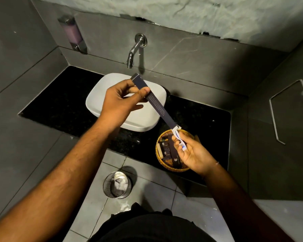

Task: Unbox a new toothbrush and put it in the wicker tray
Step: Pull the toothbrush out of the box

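My left hand point(120, 100) pinches the upper part of a long, dark navy toothbrush box point(156, 103), held slanted above the white basin. The box's lower end is open, and a white toothbrush with blue marks point(179, 139) sticks out of it. My right hand point(191, 154) grips that exposed end of the toothbrush between thumb and fingers. Directly beneath my right hand sits the round wicker tray point(162, 163) on the black counter, holding several small dark boxes and a pale roll.
A white basin point(140, 119) sits on the black counter point(59, 102) under a chrome wall tap point(135, 51). A soap dispenser point(73, 34) hangs at the left wall, a metal towel holder point(276, 119) at the right. A wire bin point(117, 185) stands on the floor.
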